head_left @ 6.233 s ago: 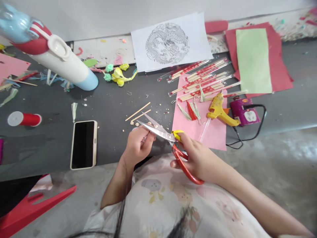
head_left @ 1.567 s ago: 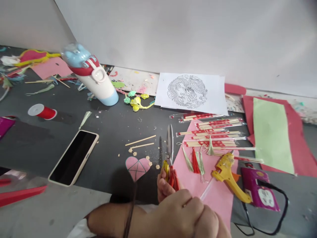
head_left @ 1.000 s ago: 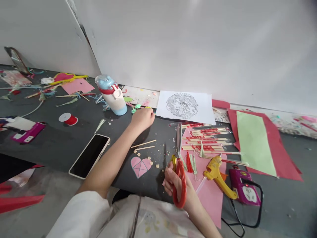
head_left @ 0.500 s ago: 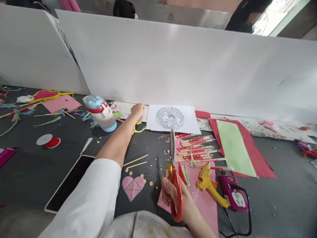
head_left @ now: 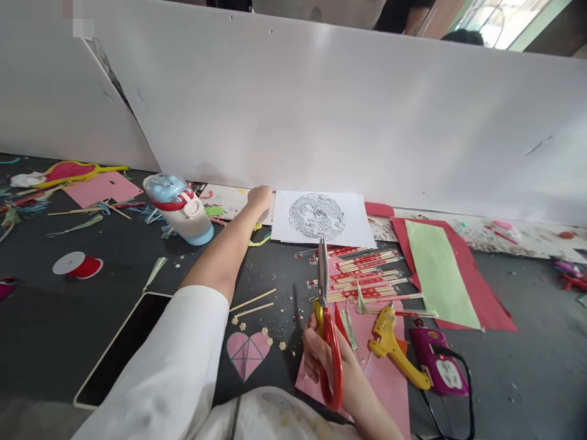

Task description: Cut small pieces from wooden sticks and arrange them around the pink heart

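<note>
My left hand (head_left: 260,200) is stretched out to the back of the table, closed, beside the left edge of a white paper with a printed dragon circle (head_left: 316,217). Whatever its fingers hold is hidden. In my right hand (head_left: 323,351) are red-handled scissors (head_left: 331,360), blades together and pointing up toward the paper. Red-wrapped sticks (head_left: 367,275) lie behind that hand, partly on a pink sheet (head_left: 389,391). A pink paper heart (head_left: 248,354) rests between my arms.
A bottle (head_left: 181,211) and a tablet (head_left: 123,348) are on the left, with a red ribbon spool (head_left: 79,265). On the right are a yellow glue gun (head_left: 394,348), a purple power socket (head_left: 440,360) and red and green paper (head_left: 443,275). A white board (head_left: 321,110) stands behind.
The view has shifted slightly. My left hand remains by the paper's left edge, and my right hand still holds the scissors. People beyond the board appear in different places.
</note>
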Demonstrator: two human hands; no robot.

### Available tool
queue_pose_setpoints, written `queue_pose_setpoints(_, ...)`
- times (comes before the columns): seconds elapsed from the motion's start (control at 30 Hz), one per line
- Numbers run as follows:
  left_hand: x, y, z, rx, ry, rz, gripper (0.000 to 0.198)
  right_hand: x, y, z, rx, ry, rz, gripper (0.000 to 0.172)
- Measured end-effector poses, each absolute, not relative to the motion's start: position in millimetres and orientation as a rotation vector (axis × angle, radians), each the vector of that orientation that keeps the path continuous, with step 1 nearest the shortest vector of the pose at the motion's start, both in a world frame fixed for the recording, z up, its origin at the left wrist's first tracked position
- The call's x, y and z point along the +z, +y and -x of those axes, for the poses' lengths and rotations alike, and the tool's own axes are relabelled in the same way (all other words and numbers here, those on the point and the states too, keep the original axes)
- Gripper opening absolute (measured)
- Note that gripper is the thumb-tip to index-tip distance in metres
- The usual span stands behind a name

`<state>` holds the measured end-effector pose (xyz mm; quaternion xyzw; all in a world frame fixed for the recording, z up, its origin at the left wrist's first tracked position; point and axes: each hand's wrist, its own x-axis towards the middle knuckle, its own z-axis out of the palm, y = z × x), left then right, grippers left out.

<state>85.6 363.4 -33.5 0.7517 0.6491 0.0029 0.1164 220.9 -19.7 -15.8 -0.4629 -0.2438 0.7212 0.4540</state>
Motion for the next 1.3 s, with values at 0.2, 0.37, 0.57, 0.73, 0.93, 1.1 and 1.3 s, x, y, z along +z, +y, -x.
queue_pose_setpoints(0.2,-0.4,335.6,-84.1,0.137,1.805,-2.208,0.032,-16.1,-16.2,-222.6,1.755,-0.604,1.123,0.042)
queue_pose_setpoints(0.37,26.5,277.7,-66.8,0.251,1.545,-2.089,0.008,-18.3,-19.8,-224.0,1.762,-0.605,1.072,0.034)
queue_pose_setpoints(0.57,20.5,193.3,-39.8,0.391,1.268,-1.902,0.009,-11.4,-32.4,-224.9,1.794,-0.580,1.033,0.026)
queue_pose_setpoints(0.73,-4.9,124.4,-30.5,0.446,1.236,-1.904,0.006,-9.4,-43.7,-228.2,1.792,-0.543,1.057,0.030)
queue_pose_setpoints(0.93,-32.8,61.8,-54.1,0.387,1.224,-2.012,0.012,-18.3,-61.0,-235.3,1.797,-0.461,1.145,0.034)
queue_pose_setpoints(1.1,-50.7,47.3,-72.9,0.315,1.175,-2.129,0.016,-18.8,-73.5,-237.7,1.746,-0.474,1.211,0.034)
queue_pose_setpoints(1.3,-51.6,48.1,-70.3,0.308,1.231,-2.164,0.018,-17.4,-80.8,-241.4,1.720,-0.520,1.233,0.029)
